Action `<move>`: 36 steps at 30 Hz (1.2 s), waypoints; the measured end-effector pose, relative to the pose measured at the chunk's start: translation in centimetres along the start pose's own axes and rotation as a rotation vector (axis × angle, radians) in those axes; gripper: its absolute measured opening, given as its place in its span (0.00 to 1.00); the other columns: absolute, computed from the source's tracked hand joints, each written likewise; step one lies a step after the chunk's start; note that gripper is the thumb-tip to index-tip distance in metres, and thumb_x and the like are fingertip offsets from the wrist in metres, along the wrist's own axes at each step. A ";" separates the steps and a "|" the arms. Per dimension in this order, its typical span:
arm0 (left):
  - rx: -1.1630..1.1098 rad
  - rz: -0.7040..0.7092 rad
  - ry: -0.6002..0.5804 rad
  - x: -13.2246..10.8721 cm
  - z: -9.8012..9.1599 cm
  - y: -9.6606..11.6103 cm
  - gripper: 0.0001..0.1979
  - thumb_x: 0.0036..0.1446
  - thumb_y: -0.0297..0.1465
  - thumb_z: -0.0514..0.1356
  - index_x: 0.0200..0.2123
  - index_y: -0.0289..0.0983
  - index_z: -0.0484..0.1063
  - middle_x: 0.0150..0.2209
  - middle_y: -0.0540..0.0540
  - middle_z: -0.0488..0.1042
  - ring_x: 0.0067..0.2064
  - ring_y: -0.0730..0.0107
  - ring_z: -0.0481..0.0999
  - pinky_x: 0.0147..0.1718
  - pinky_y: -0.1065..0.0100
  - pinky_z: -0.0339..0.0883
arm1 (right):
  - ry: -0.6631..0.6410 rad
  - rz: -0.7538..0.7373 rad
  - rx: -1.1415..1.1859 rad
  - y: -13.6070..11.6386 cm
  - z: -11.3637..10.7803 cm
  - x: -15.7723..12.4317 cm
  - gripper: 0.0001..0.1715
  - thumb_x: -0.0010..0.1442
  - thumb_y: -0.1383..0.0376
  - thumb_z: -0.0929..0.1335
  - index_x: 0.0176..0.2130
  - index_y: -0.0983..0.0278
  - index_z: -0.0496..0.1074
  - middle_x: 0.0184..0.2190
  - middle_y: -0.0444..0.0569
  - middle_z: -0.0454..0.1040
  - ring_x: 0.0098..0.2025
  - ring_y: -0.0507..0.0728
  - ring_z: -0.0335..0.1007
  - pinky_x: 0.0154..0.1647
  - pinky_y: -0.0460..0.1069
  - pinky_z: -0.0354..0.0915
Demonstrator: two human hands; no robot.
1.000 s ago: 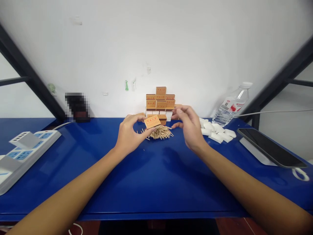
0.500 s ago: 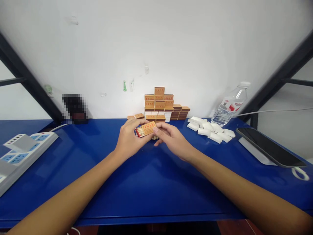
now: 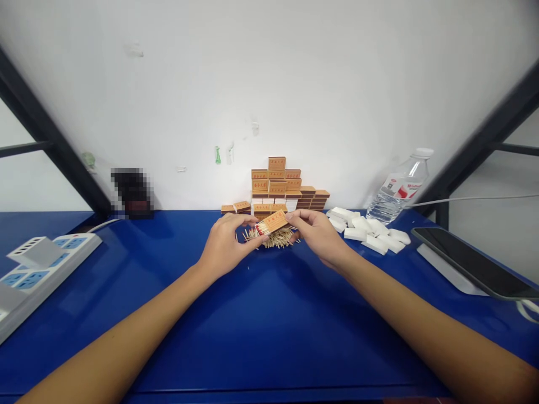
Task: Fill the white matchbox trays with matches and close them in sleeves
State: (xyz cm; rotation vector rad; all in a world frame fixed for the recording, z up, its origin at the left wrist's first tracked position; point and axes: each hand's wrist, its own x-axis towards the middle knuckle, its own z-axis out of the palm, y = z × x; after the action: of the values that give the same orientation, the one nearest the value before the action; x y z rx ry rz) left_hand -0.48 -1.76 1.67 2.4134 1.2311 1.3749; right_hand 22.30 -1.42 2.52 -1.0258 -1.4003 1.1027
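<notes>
Head; matches (image 3: 278, 240) partly behind matchbox (image 3: 275, 221)

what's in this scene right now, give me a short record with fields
matchbox: partly open, red match heads showing
left grip: at its open end, contact unclear
right grip: holding its other end
below: loose matches piled on blue table
behind: stacked matchboxes
right side: white pieces, bottle, phone
left side: power strip

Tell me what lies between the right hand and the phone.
In the head view, small white pieces lie on the blue table between the right hand and the phone.
</notes>
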 end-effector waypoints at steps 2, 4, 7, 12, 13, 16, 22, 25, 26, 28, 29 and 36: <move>0.006 0.012 -0.005 0.0 0.0 -0.1 0.18 0.55 0.36 0.74 0.48 0.45 0.78 0.43 0.47 0.83 0.43 0.59 0.80 0.39 0.58 0.77 | -0.015 0.031 0.037 0.0 -0.1 0.1 0.21 0.57 0.48 0.76 0.33 0.64 0.78 0.38 0.52 0.80 0.36 0.55 0.71 0.28 0.46 0.69; 0.014 0.027 -0.014 0.1 -0.1 -0.1 0.16 0.56 0.36 0.73 0.47 0.44 0.78 0.43 0.48 0.83 0.43 0.59 0.80 0.40 0.58 0.77 | -0.042 0.051 0.060 0.0 -0.2 0.2 0.21 0.57 0.48 0.75 0.34 0.64 0.78 0.38 0.52 0.79 0.37 0.55 0.70 0.27 0.46 0.69; 0.016 0.035 -0.003 0.2 -0.2 0.2 0.12 0.56 0.35 0.73 0.43 0.43 0.78 0.41 0.49 0.82 0.42 0.61 0.79 0.42 0.58 0.76 | -0.020 0.047 0.049 0.2 -0.5 0.4 0.21 0.56 0.49 0.76 0.32 0.64 0.77 0.38 0.53 0.79 0.39 0.56 0.71 0.27 0.45 0.69; 0.030 0.072 0.030 0.5 -0.2 0.1 0.11 0.57 0.36 0.72 0.41 0.40 0.78 0.40 0.48 0.83 0.42 0.62 0.80 0.45 0.58 0.74 | -0.009 0.090 0.036 0.7 -1.7 1.4 0.17 0.54 0.53 0.77 0.30 0.64 0.76 0.38 0.54 0.79 0.39 0.56 0.72 0.26 0.44 0.69; 0.030 0.078 0.036 0.5 -0.2 0.0 0.11 0.57 0.36 0.72 0.41 0.40 0.78 0.40 0.48 0.83 0.42 0.62 0.80 0.44 0.58 0.74 | -0.004 0.105 0.048 0.8 -2.1 1.6 0.16 0.55 0.55 0.77 0.31 0.65 0.77 0.39 0.54 0.79 0.38 0.55 0.72 0.25 0.44 0.69; 0.016 0.071 0.048 0.5 -0.1 -0.2 0.13 0.57 0.37 0.72 0.42 0.40 0.78 0.39 0.48 0.82 0.41 0.62 0.79 0.43 0.59 0.73 | 0.108 0.109 0.074 0.8 -3.7 2.7 0.11 0.58 0.59 0.75 0.34 0.65 0.78 0.41 0.54 0.80 0.36 0.53 0.73 0.23 0.43 0.68; 0.029 0.089 0.027 0.3 -0.3 0.2 0.12 0.59 0.37 0.71 0.44 0.41 0.78 0.41 0.48 0.82 0.44 0.61 0.79 0.44 0.57 0.74 | 0.514 0.000 -0.133 -0.5 -9.8 6.1 0.10 0.61 0.59 0.72 0.32 0.63 0.74 0.39 0.52 0.80 0.27 0.49 0.69 0.18 0.42 0.60; 0.050 0.108 0.018 0.2 -0.3 0.5 0.13 0.59 0.36 0.71 0.45 0.41 0.78 0.41 0.47 0.82 0.45 0.60 0.78 0.43 0.58 0.74 | 0.576 0.034 -0.242 -0.4 -12.2 7.8 0.12 0.60 0.60 0.73 0.29 0.64 0.73 0.35 0.53 0.81 0.23 0.49 0.65 0.18 0.43 0.58; 0.055 0.110 0.017 0.2 -0.3 0.5 0.13 0.59 0.36 0.71 0.45 0.40 0.78 0.42 0.47 0.82 0.45 0.60 0.78 0.43 0.58 0.75 | 0.583 0.050 -0.278 -0.1 -12.6 8.3 0.13 0.59 0.60 0.73 0.28 0.65 0.73 0.33 0.53 0.80 0.23 0.49 0.64 0.18 0.44 0.58; 0.061 0.108 0.013 0.1 -0.3 0.5 0.13 0.59 0.37 0.70 0.46 0.40 0.78 0.42 0.48 0.82 0.45 0.60 0.78 0.42 0.59 0.75 | 0.591 0.068 -0.349 0.8 -13.1 9.1 0.14 0.59 0.59 0.74 0.27 0.65 0.73 0.32 0.54 0.80 0.23 0.51 0.65 0.20 0.46 0.60; 0.062 0.103 0.010 0.1 -0.3 0.4 0.13 0.59 0.36 0.70 0.46 0.40 0.78 0.42 0.48 0.82 0.45 0.60 0.78 0.41 0.59 0.75 | 0.596 0.067 -0.386 1.4 -13.2 9.5 0.15 0.59 0.58 0.73 0.27 0.65 0.73 0.32 0.54 0.80 0.24 0.52 0.66 0.22 0.47 0.62; 0.063 0.104 -0.011 0.1 -0.1 0.3 0.13 0.60 0.38 0.70 0.45 0.40 0.78 0.42 0.47 0.82 0.44 0.60 0.77 0.42 0.59 0.74 | 0.692 -0.019 -0.648 3.0 -13.8 9.9 0.19 0.57 0.50 0.74 0.30 0.63 0.75 0.32 0.54 0.79 0.36 0.61 0.74 0.44 0.56 0.67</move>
State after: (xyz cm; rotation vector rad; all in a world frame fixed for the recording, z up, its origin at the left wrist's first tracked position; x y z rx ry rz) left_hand -0.35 -1.95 1.94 2.5576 1.1802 1.3673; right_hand 35.09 10.15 2.24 -1.6488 -1.1817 0.1902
